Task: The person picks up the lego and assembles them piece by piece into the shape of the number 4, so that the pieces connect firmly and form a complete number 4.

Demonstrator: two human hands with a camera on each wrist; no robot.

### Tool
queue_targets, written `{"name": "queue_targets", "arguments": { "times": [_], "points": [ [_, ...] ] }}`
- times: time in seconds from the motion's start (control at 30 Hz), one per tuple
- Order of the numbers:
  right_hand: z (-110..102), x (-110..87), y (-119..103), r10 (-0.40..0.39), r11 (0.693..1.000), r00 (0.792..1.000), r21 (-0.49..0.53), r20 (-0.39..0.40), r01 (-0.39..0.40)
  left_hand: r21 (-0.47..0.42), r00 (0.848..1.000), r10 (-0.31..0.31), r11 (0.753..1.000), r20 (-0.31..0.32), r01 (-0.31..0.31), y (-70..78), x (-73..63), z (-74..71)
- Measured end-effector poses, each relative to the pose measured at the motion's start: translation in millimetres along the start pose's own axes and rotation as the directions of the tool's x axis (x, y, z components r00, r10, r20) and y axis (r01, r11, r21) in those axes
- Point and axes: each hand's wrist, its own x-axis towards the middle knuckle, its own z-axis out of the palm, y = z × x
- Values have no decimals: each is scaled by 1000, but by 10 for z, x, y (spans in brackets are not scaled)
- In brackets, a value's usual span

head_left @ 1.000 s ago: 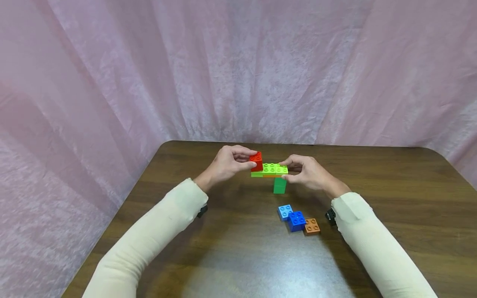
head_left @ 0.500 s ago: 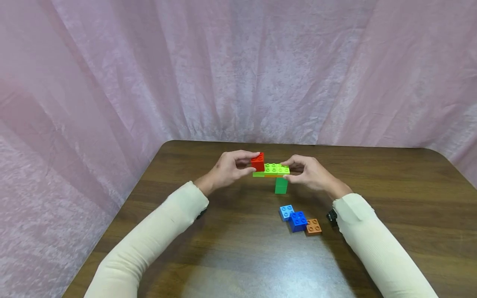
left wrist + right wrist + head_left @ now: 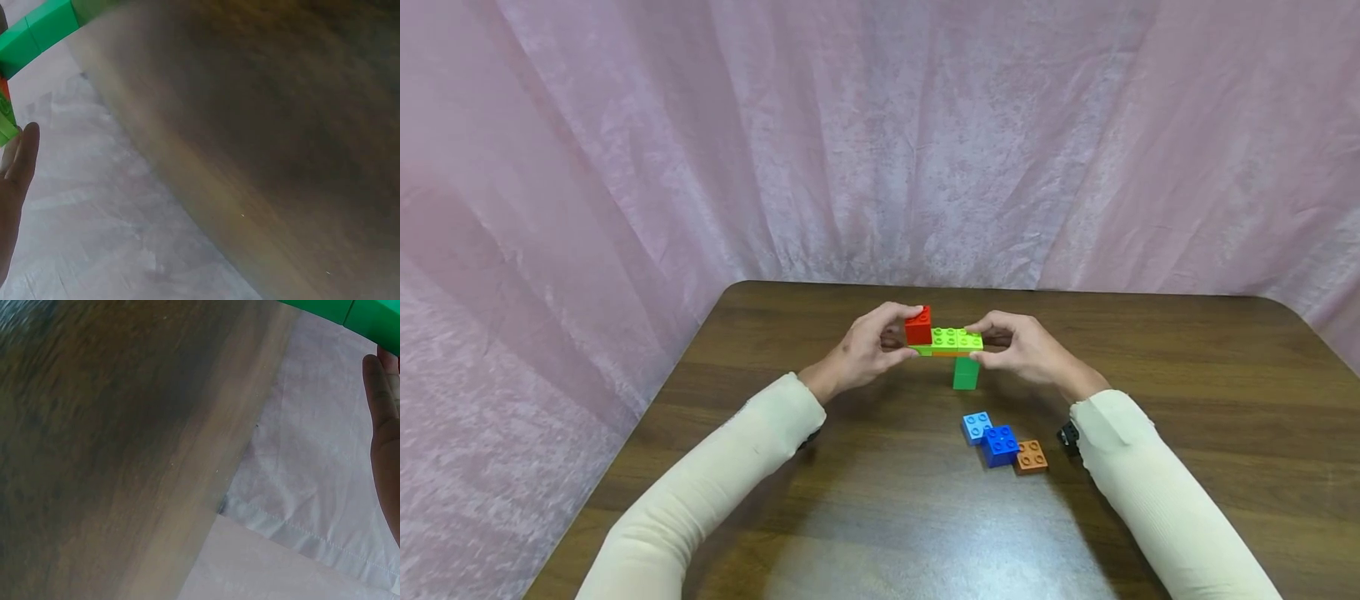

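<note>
In the head view, a red brick sits on the left end of a lime-green row of bricks. A thin orange layer shows beneath the row, and a green brick column stands under its right part. My left hand pinches the left end, index finger on top of the red brick and thumb low at the lime edge. Thumb and fingers of my right hand grip the row's right end. The left wrist view catches the green column and part of my left hand.
Nearer than the column, a light blue brick, a dark blue brick and a brown brick lie close together on the wooden table. A pink curtain hangs behind the table's far edge.
My left thumb has slid down from the red brick's side to the lime edge. The red brick now sits squarely over the row's left end. My right hand keeps its grip.
</note>
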Motion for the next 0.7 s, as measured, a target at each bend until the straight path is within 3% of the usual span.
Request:
{"name": "queue_targets", "arguments": {
  "times": [0.2,0.43,0.7],
  "points": [
    [-1,-1,-1,-2,1000,1000,5,4,2,-15,1000,18,1000,2,-17,-1,14,8],
    [3,3,5,5,1000,1000,2,2,-5,28,1000,15,1000,-24,-14,12,26,-1],
    [-2,-4,19,18,1000,1000,0,8,-18,54,1000,13,998,-6,-13,6,47,-22]
  ]
}}
